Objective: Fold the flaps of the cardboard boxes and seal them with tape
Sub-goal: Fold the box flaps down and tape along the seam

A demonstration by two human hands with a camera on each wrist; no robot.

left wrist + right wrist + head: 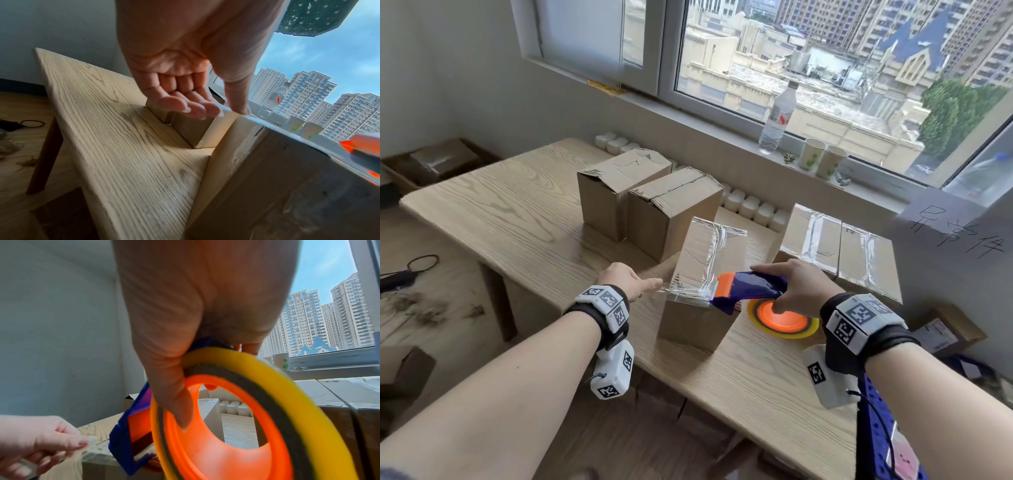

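A brown cardboard box [702, 274] stands at the middle of the wooden table [517, 212], with clear tape [709, 253] running along its closed top. My left hand [655, 285] pinches the loose end of the tape at the box's near left corner; in the left wrist view the thumb and fingers [205, 108] hold the strip edge [228, 110] beside the box [287, 186]. My right hand [787, 287] grips the blue tape dispenser [750, 287], whose orange blade end lies on the box top. Its thumb goes through the orange core of the yellow roll [267, 402].
Two untaped boxes [619, 192] [674, 212] stand behind the middle box. Two taped boxes [811, 236] [866, 263] lie to the right. White containers [753, 209] line the table's back edge. A water bottle [779, 116] and paper cups [822, 161] stand on the sill.
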